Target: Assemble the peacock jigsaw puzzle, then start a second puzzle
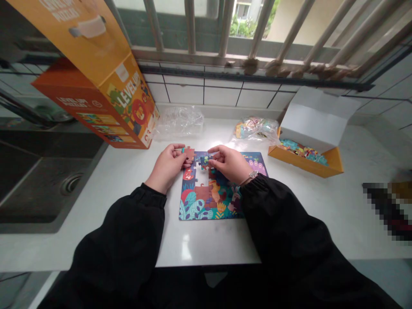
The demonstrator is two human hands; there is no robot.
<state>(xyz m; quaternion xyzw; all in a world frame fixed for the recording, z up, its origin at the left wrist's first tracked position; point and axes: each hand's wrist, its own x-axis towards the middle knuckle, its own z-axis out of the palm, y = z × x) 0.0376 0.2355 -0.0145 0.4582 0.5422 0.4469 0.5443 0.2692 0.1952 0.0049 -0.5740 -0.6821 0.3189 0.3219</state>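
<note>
A jigsaw puzzle [219, 210] with a colourful forest and animal picture lies on the white counter, with a white gap in its left middle part. My left hand [169, 166] is at its upper left corner, fingers closed on a reddish-brown puzzle piece [189, 153]. Over the upper part of the gap, my right hand [230, 164] pinches a dark blue and green puzzle piece [204, 160] between thumb and fingers. That hand and its sleeve hide part of the puzzle's right side.
Behind the left hand stands an orange puzzle box [128, 103], beside crumpled clear plastic [180, 122]. A bag of pieces [255, 128] lies behind the puzzle. To the right is an open yellow box [309, 165] holding loose pieces. A dark sink [35, 184] is at left.
</note>
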